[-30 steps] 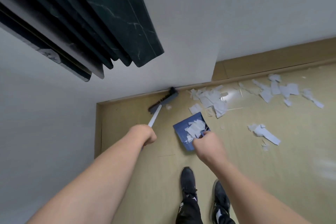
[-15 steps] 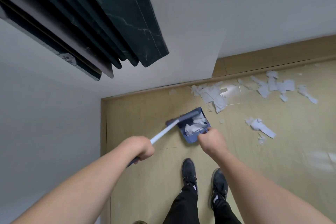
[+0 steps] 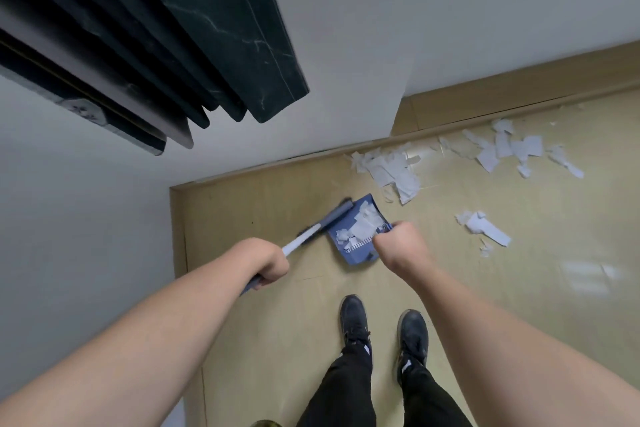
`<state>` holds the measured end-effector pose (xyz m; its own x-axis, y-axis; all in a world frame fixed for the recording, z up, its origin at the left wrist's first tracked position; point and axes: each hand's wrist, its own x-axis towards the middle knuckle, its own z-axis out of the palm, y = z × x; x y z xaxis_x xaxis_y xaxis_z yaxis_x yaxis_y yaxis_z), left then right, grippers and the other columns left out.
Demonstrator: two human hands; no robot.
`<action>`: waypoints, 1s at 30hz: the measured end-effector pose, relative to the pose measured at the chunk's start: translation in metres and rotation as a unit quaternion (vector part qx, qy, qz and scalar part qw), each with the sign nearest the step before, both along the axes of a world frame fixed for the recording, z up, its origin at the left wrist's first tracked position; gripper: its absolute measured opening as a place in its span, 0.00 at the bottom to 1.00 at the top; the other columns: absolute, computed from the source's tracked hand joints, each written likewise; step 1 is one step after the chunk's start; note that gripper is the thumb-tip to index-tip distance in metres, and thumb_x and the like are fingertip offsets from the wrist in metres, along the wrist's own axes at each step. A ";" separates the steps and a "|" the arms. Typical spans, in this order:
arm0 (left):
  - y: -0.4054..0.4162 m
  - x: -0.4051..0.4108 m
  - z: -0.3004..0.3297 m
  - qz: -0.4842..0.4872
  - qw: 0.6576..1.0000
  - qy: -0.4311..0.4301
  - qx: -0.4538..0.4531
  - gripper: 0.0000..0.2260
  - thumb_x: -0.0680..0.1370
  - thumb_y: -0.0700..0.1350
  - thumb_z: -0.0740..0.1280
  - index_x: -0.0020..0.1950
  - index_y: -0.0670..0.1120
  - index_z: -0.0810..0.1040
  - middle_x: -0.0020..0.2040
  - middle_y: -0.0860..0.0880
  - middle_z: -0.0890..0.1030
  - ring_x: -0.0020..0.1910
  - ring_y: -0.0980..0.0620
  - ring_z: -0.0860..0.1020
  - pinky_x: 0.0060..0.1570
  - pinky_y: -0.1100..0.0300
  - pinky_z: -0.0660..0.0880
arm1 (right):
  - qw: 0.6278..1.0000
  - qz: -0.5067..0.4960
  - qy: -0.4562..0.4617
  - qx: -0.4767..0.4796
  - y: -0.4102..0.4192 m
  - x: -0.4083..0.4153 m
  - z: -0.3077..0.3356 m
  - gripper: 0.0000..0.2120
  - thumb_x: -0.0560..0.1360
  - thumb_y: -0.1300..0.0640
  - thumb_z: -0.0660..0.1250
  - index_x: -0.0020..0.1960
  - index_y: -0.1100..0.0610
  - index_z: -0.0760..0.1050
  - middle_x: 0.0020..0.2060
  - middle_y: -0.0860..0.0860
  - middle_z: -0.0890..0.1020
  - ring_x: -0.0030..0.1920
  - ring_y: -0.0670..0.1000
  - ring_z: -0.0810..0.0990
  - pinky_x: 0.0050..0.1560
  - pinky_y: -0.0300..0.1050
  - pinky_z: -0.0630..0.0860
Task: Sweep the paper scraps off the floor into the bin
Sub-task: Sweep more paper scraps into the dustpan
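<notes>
My left hand (image 3: 266, 263) grips the white handle of a small broom (image 3: 311, 234), whose grey-blue head lies against the left edge of a blue dustpan (image 3: 360, 253). My right hand (image 3: 401, 244) grips the dustpan's handle; the handle itself is hidden under my fist. White paper scraps (image 3: 362, 225) lie inside the pan. More scraps sit on the wooden floor: a pile by the wall (image 3: 391, 170), a spread at the far right (image 3: 502, 149), and a small clump (image 3: 485, 229) right of the pan. No bin is in view.
White walls (image 3: 86, 218) close the corner on the left and behind. A dark marble-patterned ledge (image 3: 214, 31) hangs overhead at upper left. My two black shoes (image 3: 353, 319) stand on the tan floor (image 3: 277, 340) just below the dustpan.
The broom head swept from the wall corner across to the dustpan's left edge. The dustpan and my right hand shifted little. My left hand drew back toward me.
</notes>
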<state>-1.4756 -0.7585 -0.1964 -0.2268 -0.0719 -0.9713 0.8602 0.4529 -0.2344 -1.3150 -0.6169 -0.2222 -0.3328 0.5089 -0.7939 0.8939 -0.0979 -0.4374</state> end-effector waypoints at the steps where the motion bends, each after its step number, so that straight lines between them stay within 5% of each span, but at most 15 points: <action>1: -0.006 -0.004 0.009 0.004 1.000 0.010 0.003 0.09 0.70 0.34 0.65 0.47 0.41 0.80 0.38 0.43 0.80 0.31 0.48 0.74 0.41 0.59 0.71 | 1.000 0.004 -0.008 0.007 0.001 0.002 0.003 0.05 0.68 0.60 0.62 0.36 0.52 0.66 0.32 0.52 0.73 0.28 0.51 0.67 0.28 0.39 0.61; 8: 0.004 -0.017 0.015 0.066 0.993 0.085 0.042 0.19 0.74 0.36 0.59 0.64 0.37 0.74 0.34 0.48 0.79 0.28 0.52 0.75 0.33 0.61 0.71 | 1.000 -0.001 -0.001 0.010 -0.002 -0.003 0.004 0.06 0.69 0.63 0.61 0.36 0.56 0.67 0.31 0.54 0.73 0.29 0.53 0.66 0.28 0.40 0.60; 12: 0.020 0.000 -0.020 0.098 0.994 0.047 0.012 0.15 0.77 0.40 0.56 0.59 0.39 0.75 0.34 0.48 0.77 0.29 0.53 0.74 0.30 0.61 0.70 | 1.000 0.011 0.004 0.018 -0.005 -0.016 -0.012 0.07 0.72 0.60 0.63 0.38 0.53 0.66 0.33 0.52 0.72 0.33 0.54 0.67 0.27 0.40 0.59; 14: 0.016 0.019 -0.029 0.109 0.994 0.025 -0.013 0.13 0.76 0.40 0.55 0.56 0.39 0.74 0.34 0.48 0.77 0.30 0.52 0.76 0.32 0.62 0.71 | 0.999 0.013 -0.006 0.029 -0.004 -0.017 -0.016 0.05 0.70 0.61 0.63 0.37 0.57 0.67 0.32 0.53 0.72 0.31 0.55 0.66 0.27 0.40 0.60; 17: 0.003 0.036 -0.014 0.094 0.995 0.013 -0.003 0.22 0.74 0.39 0.55 0.68 0.40 0.68 0.35 0.47 0.77 0.34 0.49 0.78 0.41 0.60 0.75 | 1.000 -0.008 0.002 0.025 -0.001 -0.005 -0.009 0.07 0.68 0.62 0.62 0.34 0.56 0.65 0.29 0.53 0.70 0.27 0.53 0.64 0.27 0.40 0.60; 20: -0.008 0.041 0.012 0.117 0.993 0.002 0.006 0.26 0.74 0.35 0.57 0.73 0.35 0.62 0.37 0.43 0.78 0.31 0.49 0.75 0.39 0.58 0.73 | 0.999 -0.011 0.010 0.028 0.004 0.025 0.007 0.09 0.70 0.63 0.61 0.33 0.55 0.65 0.27 0.51 0.68 0.27 0.52 0.64 0.27 0.40 0.60; 23: -0.018 0.054 0.036 0.136 0.990 0.003 0.025 0.23 0.75 0.34 0.58 0.71 0.33 0.64 0.43 0.40 0.81 0.32 0.48 0.75 0.39 0.57 0.72 | 1.000 -0.007 0.010 0.026 0.004 0.058 0.026 0.11 0.72 0.64 0.61 0.33 0.54 0.65 0.27 0.50 0.68 0.27 0.51 0.65 0.28 0.40 0.61; 30: -0.010 0.103 0.049 0.180 0.982 0.032 0.036 0.14 0.73 0.34 0.60 0.58 0.37 0.75 0.37 0.44 0.80 0.29 0.50 0.73 0.33 0.59 0.70 | 0.999 0.003 0.023 0.028 0.011 0.133 0.042 0.13 0.73 0.61 0.63 0.32 0.53 0.65 0.27 0.48 0.68 0.28 0.50 0.65 0.29 0.41 0.61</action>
<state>-1.3729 -0.7684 -0.1477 -0.2605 -0.0899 -0.9613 0.6250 0.7431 -0.2389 -1.1824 -0.6055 -0.1805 -0.3710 0.5505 -0.7479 0.8733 -0.0670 -0.4826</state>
